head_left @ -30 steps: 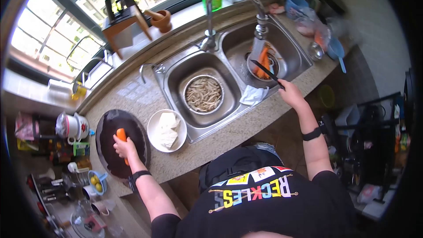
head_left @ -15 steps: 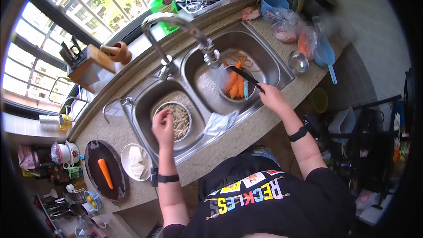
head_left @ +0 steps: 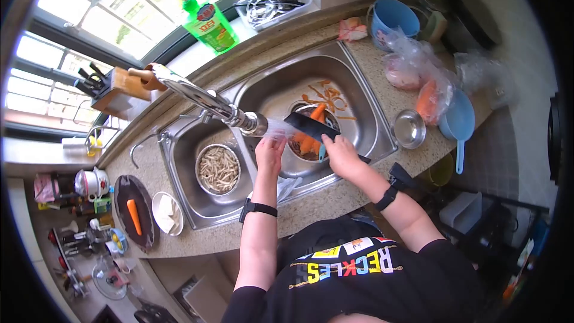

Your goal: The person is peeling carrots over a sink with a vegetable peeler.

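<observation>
My right hand (head_left: 342,154) grips a dark-bladed cleaver (head_left: 311,127), held over the right sink basin (head_left: 272,93). Its blade points up and left toward the running tap (head_left: 254,124). Beneath the cleaver, a metal bowl (head_left: 294,154) holds peeled carrots (head_left: 308,143) and a light-blue handled tool (head_left: 322,153). My left hand (head_left: 270,152) is just under the tap stream, left of the blade, its fingertips blurred by water; whether they hold anything is unclear. In the left basin, a round metal bowl (head_left: 218,169) contains pale, thin strips.
A carrot (head_left: 134,216) lies on a dark board (head_left: 122,194) beside a white dish (head_left: 156,212). A knife block (head_left: 122,93) and green soap bottle (head_left: 208,27) stand by the window. On the right are a small metal bowl (head_left: 409,128), blue strainer (head_left: 457,113) and bagged food (head_left: 402,73).
My left hand has moved from over the left bowl to the tap stream. The cleaver has come closer to it, and the tap spout has swung. The whole view has shifted.
</observation>
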`<act>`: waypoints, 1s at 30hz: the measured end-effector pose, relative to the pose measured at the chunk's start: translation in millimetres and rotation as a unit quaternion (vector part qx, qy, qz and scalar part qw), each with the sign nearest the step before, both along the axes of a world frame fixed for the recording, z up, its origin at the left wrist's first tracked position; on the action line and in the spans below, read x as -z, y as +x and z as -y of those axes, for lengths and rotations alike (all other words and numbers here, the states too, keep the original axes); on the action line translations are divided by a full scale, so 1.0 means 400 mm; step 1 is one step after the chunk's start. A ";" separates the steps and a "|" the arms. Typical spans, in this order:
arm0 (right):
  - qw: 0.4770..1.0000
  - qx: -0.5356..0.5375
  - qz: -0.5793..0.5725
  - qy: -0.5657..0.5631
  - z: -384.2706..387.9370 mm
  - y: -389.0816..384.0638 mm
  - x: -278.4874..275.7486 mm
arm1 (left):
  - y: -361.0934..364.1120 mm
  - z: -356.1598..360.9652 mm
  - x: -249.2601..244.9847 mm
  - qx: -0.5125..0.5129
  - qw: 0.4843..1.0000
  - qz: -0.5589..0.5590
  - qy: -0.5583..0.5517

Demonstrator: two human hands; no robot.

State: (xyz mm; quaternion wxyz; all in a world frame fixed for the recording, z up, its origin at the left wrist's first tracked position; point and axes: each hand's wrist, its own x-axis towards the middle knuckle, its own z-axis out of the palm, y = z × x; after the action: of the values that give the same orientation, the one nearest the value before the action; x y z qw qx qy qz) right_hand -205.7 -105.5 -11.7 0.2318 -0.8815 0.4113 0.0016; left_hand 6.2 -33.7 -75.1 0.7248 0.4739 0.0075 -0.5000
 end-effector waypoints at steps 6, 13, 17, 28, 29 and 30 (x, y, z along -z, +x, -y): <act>0.992 -0.107 0.010 -0.070 -0.028 0.171 0.002 | 0.004 -0.067 -0.083 -0.012 0.989 0.059 0.135; 0.992 -0.121 -0.023 -0.038 -0.023 0.169 -0.058 | 0.014 -0.193 -0.044 -0.006 0.984 0.098 0.151; 0.989 -0.139 -0.043 0.041 -0.033 0.107 -0.175 | 0.014 -0.262 -0.032 0.074 0.981 0.108 0.144; 0.984 -0.144 0.003 -0.108 -0.323 0.305 -0.366 | 0.082 -0.412 -0.080 0.153 0.975 0.153 0.055; 0.982 -0.148 0.025 -0.112 -0.351 0.353 -0.362 | 0.100 -0.427 -0.094 0.135 0.974 0.173 0.052; 0.978 -0.175 0.032 -0.111 -0.384 0.408 -0.367 | 0.129 -0.453 -0.114 0.127 0.976 0.170 0.048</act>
State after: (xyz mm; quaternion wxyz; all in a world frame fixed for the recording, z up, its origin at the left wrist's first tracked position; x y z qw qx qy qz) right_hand -42.5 48.3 135.1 0.1416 -0.9596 0.2409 -0.0322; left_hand 57.7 147.6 -29.6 0.6225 0.5835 -0.1524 -0.4988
